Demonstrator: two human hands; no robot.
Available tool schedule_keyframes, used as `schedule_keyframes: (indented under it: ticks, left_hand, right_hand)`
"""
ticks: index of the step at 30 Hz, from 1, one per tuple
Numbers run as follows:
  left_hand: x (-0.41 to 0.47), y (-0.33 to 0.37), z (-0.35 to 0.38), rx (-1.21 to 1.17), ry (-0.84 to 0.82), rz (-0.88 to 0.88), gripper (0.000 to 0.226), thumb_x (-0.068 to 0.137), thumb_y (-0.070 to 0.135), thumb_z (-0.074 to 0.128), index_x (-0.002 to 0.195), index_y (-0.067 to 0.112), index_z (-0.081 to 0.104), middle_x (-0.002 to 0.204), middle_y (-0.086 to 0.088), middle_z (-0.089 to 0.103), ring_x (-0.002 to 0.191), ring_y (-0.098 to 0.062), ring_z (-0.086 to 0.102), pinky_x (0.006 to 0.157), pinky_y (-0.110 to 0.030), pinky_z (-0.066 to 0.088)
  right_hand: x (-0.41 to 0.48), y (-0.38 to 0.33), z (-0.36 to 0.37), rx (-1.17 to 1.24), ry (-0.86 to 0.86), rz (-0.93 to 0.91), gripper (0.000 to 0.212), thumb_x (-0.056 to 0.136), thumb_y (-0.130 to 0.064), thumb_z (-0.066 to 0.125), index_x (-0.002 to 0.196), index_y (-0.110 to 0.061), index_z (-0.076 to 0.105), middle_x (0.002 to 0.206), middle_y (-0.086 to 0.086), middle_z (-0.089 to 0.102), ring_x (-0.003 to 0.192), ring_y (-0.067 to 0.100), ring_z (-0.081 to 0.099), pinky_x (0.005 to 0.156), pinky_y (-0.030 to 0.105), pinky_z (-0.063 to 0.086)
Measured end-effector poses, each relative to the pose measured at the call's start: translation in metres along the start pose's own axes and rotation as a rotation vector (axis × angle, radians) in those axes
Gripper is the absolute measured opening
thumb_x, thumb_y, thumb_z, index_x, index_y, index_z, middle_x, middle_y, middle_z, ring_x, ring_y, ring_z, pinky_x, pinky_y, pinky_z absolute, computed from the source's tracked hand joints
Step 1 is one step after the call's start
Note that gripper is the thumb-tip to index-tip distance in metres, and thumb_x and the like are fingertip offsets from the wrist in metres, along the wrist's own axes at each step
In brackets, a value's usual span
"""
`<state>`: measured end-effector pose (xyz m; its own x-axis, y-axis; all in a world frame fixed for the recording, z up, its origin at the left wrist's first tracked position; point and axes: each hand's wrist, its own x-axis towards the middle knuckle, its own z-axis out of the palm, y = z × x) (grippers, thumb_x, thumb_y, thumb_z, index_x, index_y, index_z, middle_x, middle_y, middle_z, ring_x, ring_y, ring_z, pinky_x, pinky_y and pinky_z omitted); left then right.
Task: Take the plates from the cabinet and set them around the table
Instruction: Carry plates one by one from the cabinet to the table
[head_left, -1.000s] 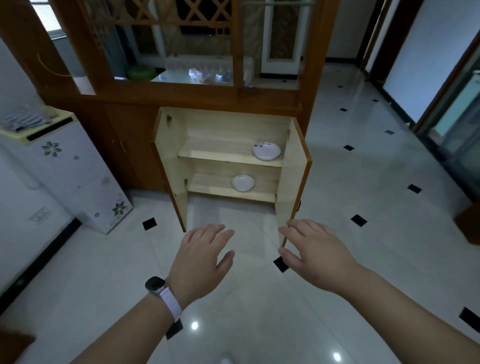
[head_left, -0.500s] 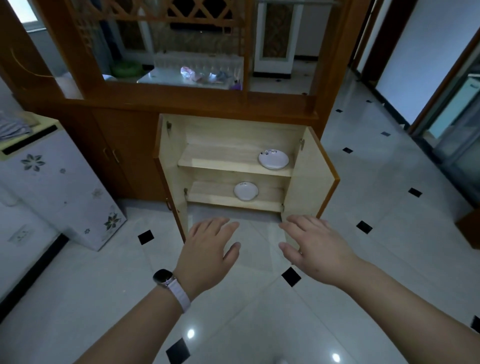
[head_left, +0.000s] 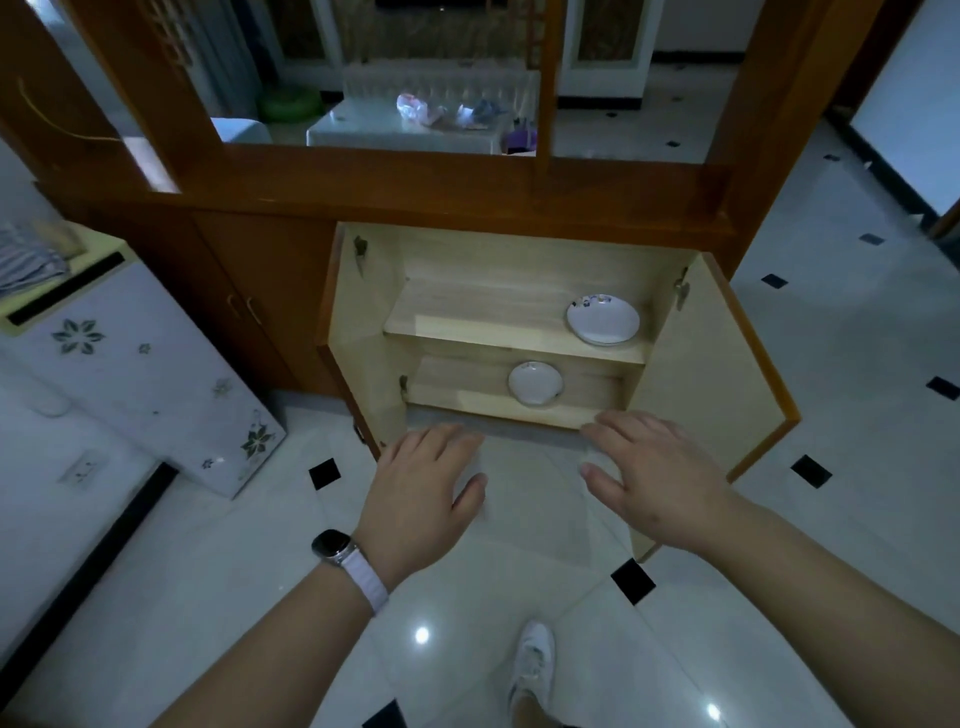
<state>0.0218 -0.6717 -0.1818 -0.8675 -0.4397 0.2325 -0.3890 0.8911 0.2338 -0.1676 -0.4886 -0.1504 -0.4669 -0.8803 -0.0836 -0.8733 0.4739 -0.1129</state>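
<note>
Well off to the left of my left hand (head_left: 421, 493) stands a white flower-printed unit (head_left: 130, 374), out of play. That hand hovers palm down, fingers straight and loosely spread, holding nothing; a watch (head_left: 332, 545) sits on its wrist.

Ahead of both hands, the cabinet (head_left: 519, 260) stands with its doors swung wide. The lower plate (head_left: 535, 383) lies flat on the bottom shelf, beyond the gap between my hands. The upper plate (head_left: 602, 320) lies one shelf higher, further beyond my right hand (head_left: 660, 483), close to the cabinet's right wall. That hand is also flat, spread and empty, with the open right door (head_left: 711, 374) just outside it.

Neither plate is touched, so I judge this the reach-in.

They look like glazed ceramic: stiff, fairly light, slick, and likely to chip against the shelf. Lying flat, each offers only its rim. I would draw it to the shelf's front edge, then pinch the near rim, thumb on top and fingers beneath.
</note>
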Motion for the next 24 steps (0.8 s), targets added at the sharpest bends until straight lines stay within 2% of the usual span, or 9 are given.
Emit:
schedule_keyframes:
  ticks: [8, 16, 21, 24]
  left_hand:
    - [0.119, -0.009, 0.015, 0.012, -0.035, 0.004, 0.045, 0.09, 0.043, 0.044, 0.127, 0.023, 0.059, 0.126, -0.001, 0.061, 0.114, -0.023, 0.054, 0.095, -0.039, 0.042]
    - [0.19, -0.009, 0.024, 0.045, -0.053, 0.069, 0.044, 0.087, 0.042, 0.046, 0.123, 0.022, 0.061, 0.122, -0.002, 0.062, 0.106, -0.025, 0.057, 0.091, -0.038, 0.043]
    - [0.226, -0.015, 0.041, 0.025, -0.053, 0.122, 0.04, 0.087, 0.043, 0.048, 0.121, 0.025, 0.06, 0.122, 0.001, 0.062, 0.109, -0.023, 0.055, 0.089, -0.036, 0.038]
    - [0.247, -0.019, 0.059, 0.015, -0.072, 0.166, 0.04, 0.086, 0.042, 0.048, 0.119, 0.023, 0.061, 0.12, 0.0, 0.063, 0.108, -0.024, 0.056, 0.089, -0.035, 0.035]
  right_hand:
    - [0.097, 0.052, -0.008, 0.108, 0.032, 0.008, 0.068, 0.085, -0.059, 0.021, 0.134, -0.023, 0.052, 0.137, -0.002, 0.051, 0.127, 0.021, 0.045, 0.1, 0.037, 0.035]
    - [0.141, 0.089, -0.015, 0.131, 0.066, 0.049, 0.056, 0.087, -0.056, 0.032, 0.127, -0.025, 0.056, 0.127, -0.002, 0.057, 0.116, 0.022, 0.052, 0.093, 0.039, 0.042]
    - [0.157, 0.107, -0.012, 0.142, 0.023, 0.098, 0.063, 0.087, -0.058, 0.023, 0.135, -0.027, 0.05, 0.133, -0.007, 0.051, 0.123, 0.017, 0.045, 0.1, 0.036, 0.036]
    - [0.164, 0.114, -0.006, 0.16, 0.033, 0.134, 0.063, 0.088, -0.057, 0.024, 0.135, -0.025, 0.051, 0.134, -0.006, 0.052, 0.123, 0.017, 0.045, 0.1, 0.032, 0.031]
